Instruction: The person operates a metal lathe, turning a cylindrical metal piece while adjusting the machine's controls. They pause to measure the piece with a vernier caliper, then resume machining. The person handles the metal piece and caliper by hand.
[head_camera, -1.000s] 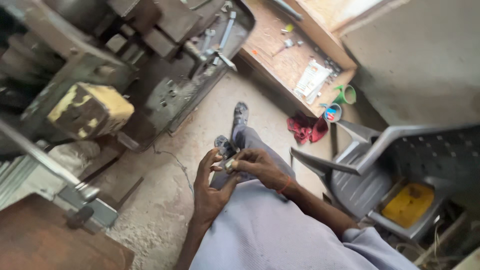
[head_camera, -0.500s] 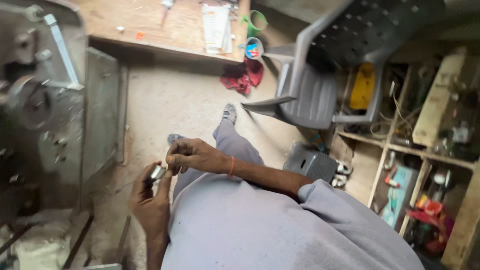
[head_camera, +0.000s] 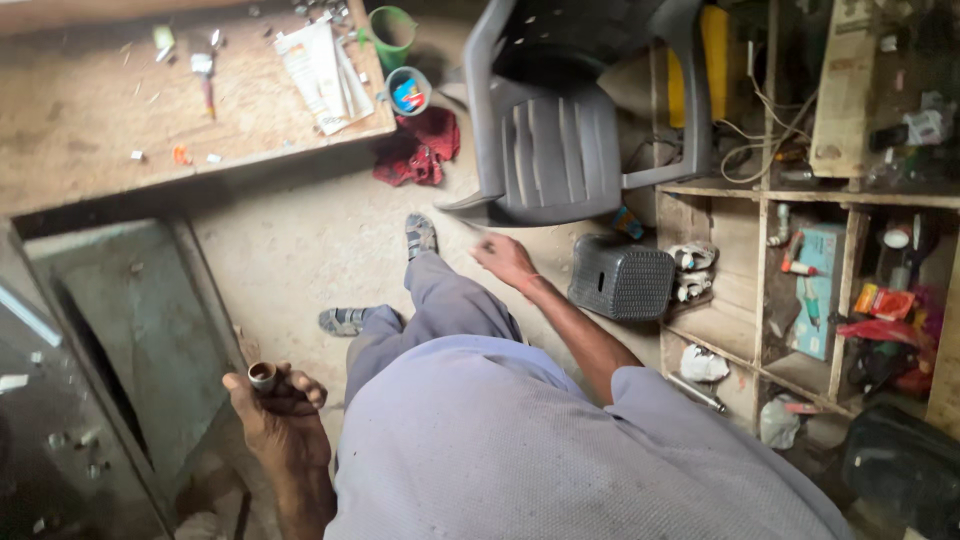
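My left hand (head_camera: 278, 410) has its grip closed round a short metal tube (head_camera: 263, 376), open end up, low beside my knee. My right hand (head_camera: 503, 260) hangs free near the stool (head_camera: 621, 282), fingers loosely apart, seemingly empty.

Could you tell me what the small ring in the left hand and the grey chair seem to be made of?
The ring in the left hand looks like dull, brownish metal, though it is too small to be sure. The grey chair looks like moulded matt plastic, with slotted seat and one-piece arms.
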